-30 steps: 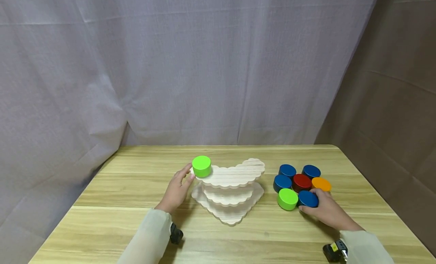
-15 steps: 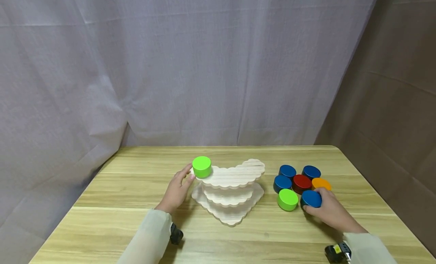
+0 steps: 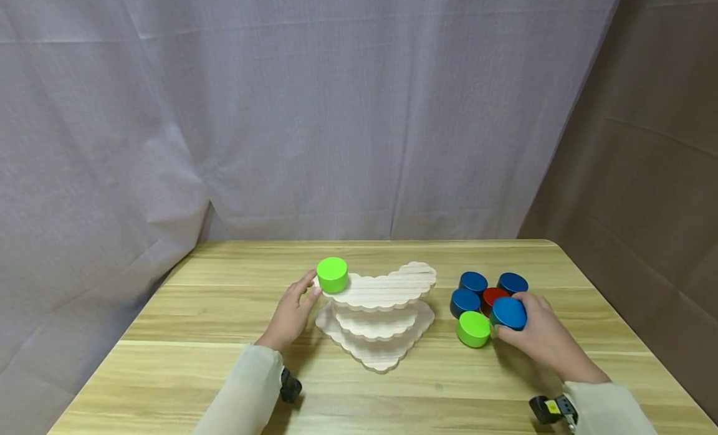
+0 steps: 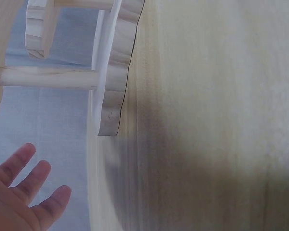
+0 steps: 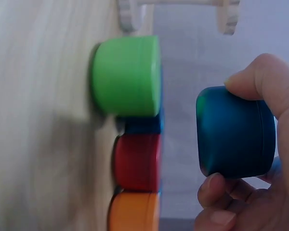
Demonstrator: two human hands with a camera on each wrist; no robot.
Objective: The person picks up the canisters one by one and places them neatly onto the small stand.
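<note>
My right hand (image 3: 541, 332) pinches a blue round lidded tin (image 3: 508, 313) between thumb and fingers. In the right wrist view this tin (image 5: 236, 132) is off the table, beside a green tin (image 5: 127, 74), a red tin (image 5: 137, 161) and an orange tin (image 5: 134, 211). The hand and held tin hide the orange one from the head view. At the left end of a tiered wooden stand's top shelf (image 3: 387, 290) sits another green tin (image 3: 332, 275). My left hand (image 3: 288, 313) is at that end, fingertips by the tin; loosely extended fingers (image 4: 31, 180) show in the left wrist view.
Several blue tins, one of them (image 3: 465, 303) at the left, stand around the red tin on the wooden table (image 3: 224, 360). The stand's lower tiers (image 3: 378, 354) bear nothing visible. A grey curtain (image 3: 336, 111) hangs behind the table, with a brown cloth (image 3: 645, 173) at the right.
My right hand has lifted the blue tin from its place at the front of the group, up and slightly back, covering the orange tin. My left hand has stayed put.
</note>
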